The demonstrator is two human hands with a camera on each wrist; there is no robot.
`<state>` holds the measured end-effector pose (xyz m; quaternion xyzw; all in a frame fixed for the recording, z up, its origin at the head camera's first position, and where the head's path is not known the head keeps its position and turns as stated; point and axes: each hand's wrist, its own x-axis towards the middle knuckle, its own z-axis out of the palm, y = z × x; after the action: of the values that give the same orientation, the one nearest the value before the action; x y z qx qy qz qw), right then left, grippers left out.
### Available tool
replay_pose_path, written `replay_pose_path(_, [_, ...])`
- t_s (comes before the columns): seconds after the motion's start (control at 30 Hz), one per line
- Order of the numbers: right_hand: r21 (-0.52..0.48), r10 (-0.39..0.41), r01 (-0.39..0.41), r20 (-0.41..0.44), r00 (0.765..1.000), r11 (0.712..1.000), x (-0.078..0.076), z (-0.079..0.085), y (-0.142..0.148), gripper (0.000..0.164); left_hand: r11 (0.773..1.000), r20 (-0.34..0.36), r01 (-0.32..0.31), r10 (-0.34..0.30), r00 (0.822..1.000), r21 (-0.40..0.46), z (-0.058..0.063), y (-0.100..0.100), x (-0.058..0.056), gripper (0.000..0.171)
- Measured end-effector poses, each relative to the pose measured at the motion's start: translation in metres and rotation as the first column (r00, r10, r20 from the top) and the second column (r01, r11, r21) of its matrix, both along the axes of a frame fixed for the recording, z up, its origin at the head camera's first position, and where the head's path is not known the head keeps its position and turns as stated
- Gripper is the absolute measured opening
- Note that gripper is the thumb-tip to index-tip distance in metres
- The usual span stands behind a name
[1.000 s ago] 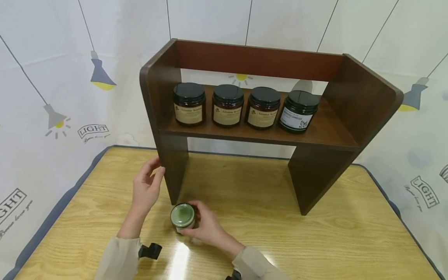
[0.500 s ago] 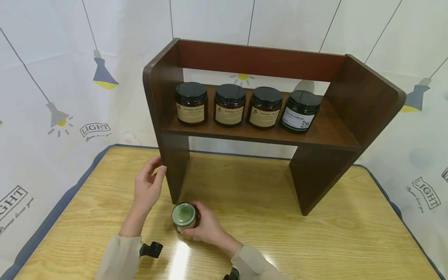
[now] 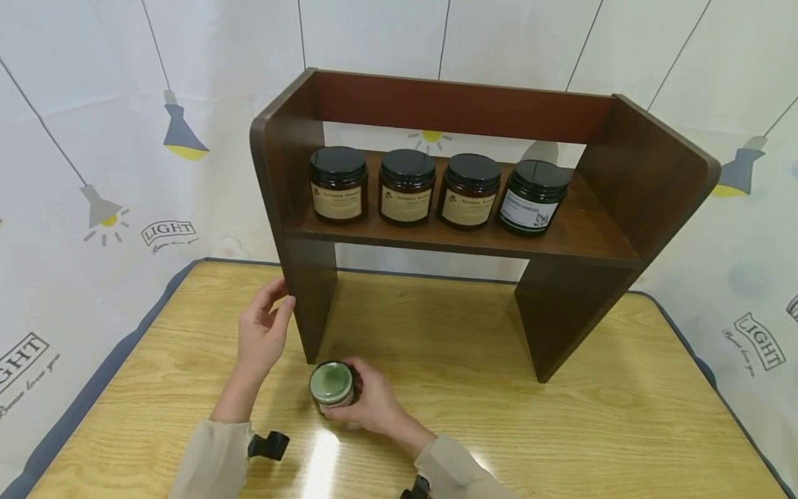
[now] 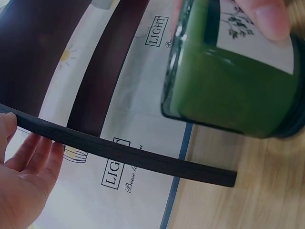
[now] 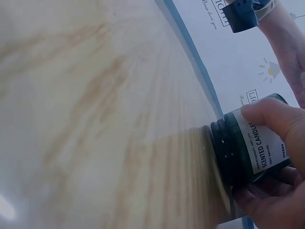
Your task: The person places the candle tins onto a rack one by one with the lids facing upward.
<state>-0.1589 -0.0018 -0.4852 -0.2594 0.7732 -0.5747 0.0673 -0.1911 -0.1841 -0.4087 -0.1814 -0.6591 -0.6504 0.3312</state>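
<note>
My right hand [image 3: 374, 405] grips a green glass candle jar [image 3: 332, 383] at the table's front left, in front of the shelf. The jar is upside down, its pale green base facing up. In the right wrist view its dark lid [image 5: 223, 152] is close to the table top, and the thumb lies over the white "Scented Candles" label [image 5: 259, 140]. My left hand [image 3: 264, 333] holds the front edge of the left side panel [image 3: 299, 298] of a dark wooden shelf. In the left wrist view, thumb and fingers [image 4: 35, 157] lie on opposite sides of that panel edge.
On the shelf board [image 3: 592, 229] stand three brown jars with cream labels, such as the leftmost jar [image 3: 339, 186], and a dark green jar [image 3: 533, 197] with a white label. The shelf stands on a wood-grain table [image 3: 499, 430] before a printed cloth backdrop [image 3: 206, 41].
The right hand and the inverted candle jar have shifted slightly to the right. The left hand keeps its hold on the shelf panel.
</note>
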Motion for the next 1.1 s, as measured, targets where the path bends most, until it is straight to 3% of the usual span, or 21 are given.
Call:
replay_pose_path(0.27, [-0.025,-0.007,0.007,0.01,1.0,1.0,0.002,0.008,0.005,0.062,1.0,0.015,-0.009,0.009,1.0,-0.014,0.0,0.0,0.001,0.026])
replay_pose_path(1.1, [-0.023,-0.096,0.094,-0.068,0.993,0.995,0.007,0.061,0.045,0.066,1.0,0.019,0.007,-0.007,1.0,0.003,0.001,-0.001,0.001,0.026])
